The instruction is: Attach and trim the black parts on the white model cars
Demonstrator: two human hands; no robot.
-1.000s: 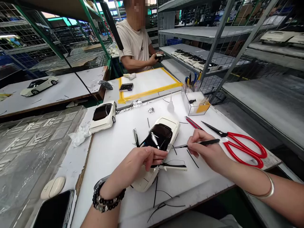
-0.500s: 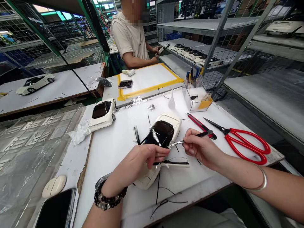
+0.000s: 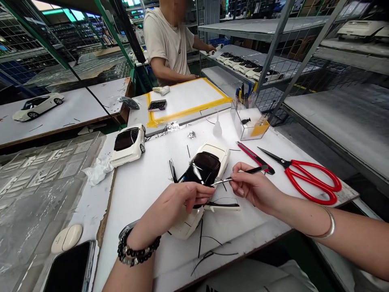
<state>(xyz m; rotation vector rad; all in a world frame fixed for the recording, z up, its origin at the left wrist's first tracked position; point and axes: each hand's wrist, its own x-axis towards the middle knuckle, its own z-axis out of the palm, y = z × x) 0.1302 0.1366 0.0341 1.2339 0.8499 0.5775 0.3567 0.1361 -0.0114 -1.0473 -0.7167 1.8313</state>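
A white model car [image 3: 212, 156] with a black glossy roof lies on the white worktable [image 3: 146, 182], both doors swung open. My left hand [image 3: 176, 205] rests on its front half, fingers curled and gripping the body. My right hand [image 3: 253, 187] pinches black-handled tweezers [image 3: 240, 175], whose metal tip touches the car at the edge of the roof by the open right door [image 3: 223, 206]. Thin black strips [image 3: 209, 249] lie loose on the table near the car.
Red-handled scissors [image 3: 306, 176] and a red-and-black cutter [image 3: 253, 156] lie right of the car. A clear tool box [image 3: 251, 121], a second white car [image 3: 127, 144], tissue [image 3: 99, 170], a phone [image 3: 69, 269] and an earbud case [image 3: 67, 238] surround it. A person in a beige shirt [image 3: 167, 40] works opposite by shelved cars.
My right hand has moved the tweezers left, bringing the tip onto the car. The person opposite has reached out to the shelf on the right. The view has shifted slightly.
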